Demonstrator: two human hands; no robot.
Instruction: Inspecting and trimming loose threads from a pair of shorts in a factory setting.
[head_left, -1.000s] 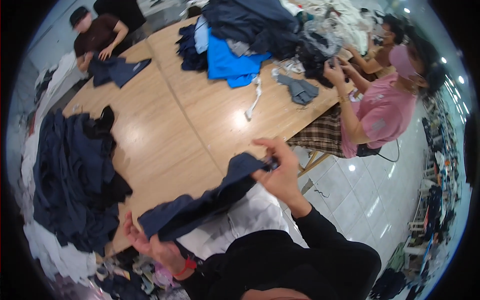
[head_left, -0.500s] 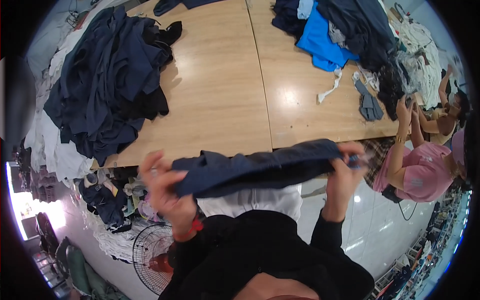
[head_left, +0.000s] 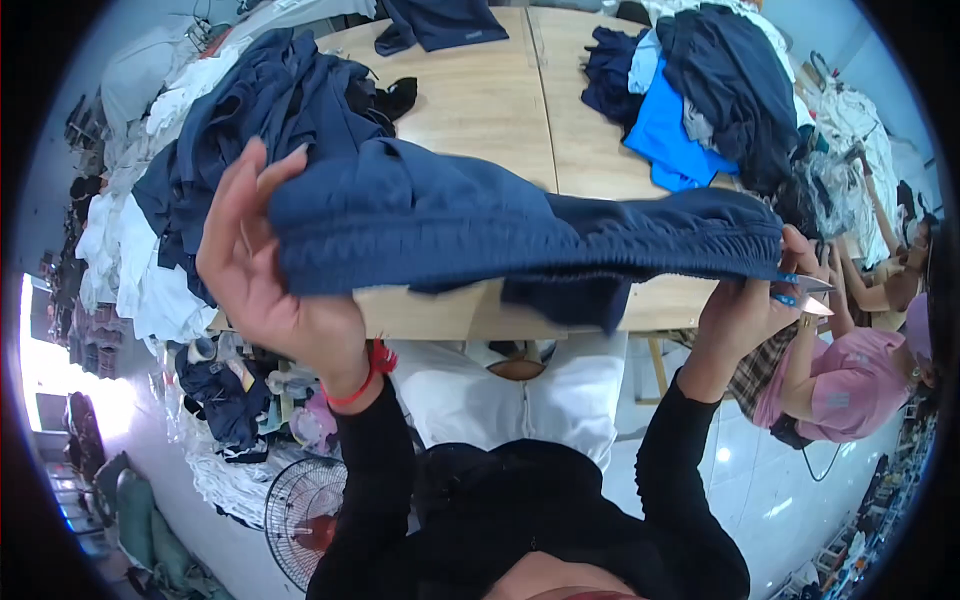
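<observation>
Looks like a garment workshop to me: past the hands there's a long wooden table (head_left: 480, 100) heaped with dark clothes (head_left: 250, 120), white fabric bundles (head_left: 130, 270) off to the left, and another worker (head_left: 850, 370) seated to the right.

A dark navy garment (head_left: 500, 225) with a gathered elastic waistband is stretched out horizontally. It hangs bunched and folded, raised above the near edge of the wooden counter (head_left: 480, 95).

No packages, labels, signs or screens are showing anywhere in the head view. Nothing of that kind is appearing on the table, among the cloth piles, on the floor or near the people at the right edge.
</observation>
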